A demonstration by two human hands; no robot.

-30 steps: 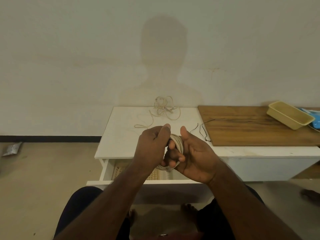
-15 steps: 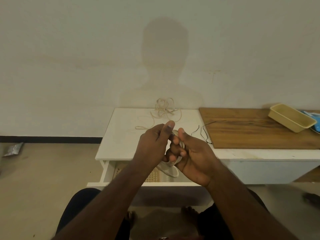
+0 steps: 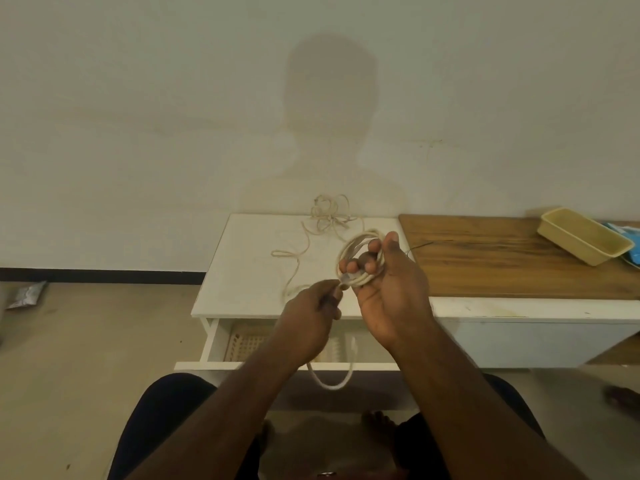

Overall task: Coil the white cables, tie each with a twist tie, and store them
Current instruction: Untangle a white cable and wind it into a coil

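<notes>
White cable (image 3: 360,258), smooth and round, sits coiled in an upright ring at frame centre above the white bench (image 3: 249,271); right hand (image 3: 388,285) fingers curl through it. Left hand (image 3: 308,317) pinches its end, tail looping downward.

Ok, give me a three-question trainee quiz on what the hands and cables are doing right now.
1. True or false: the coiled cable lies flat on the white table.
2. Which hand holds the coil? A) left hand B) right hand C) neither
3. Fill in: a second, loose cable lies tangled at the table's ____ edge, by the wall.

Key:
1. False: it is held up in the air, looped around the right hand's fingers.
2. B. The left hand pinches a cable end by the coil; a slack loop hangs below, in front of the open drawer.
3. Far.
</notes>
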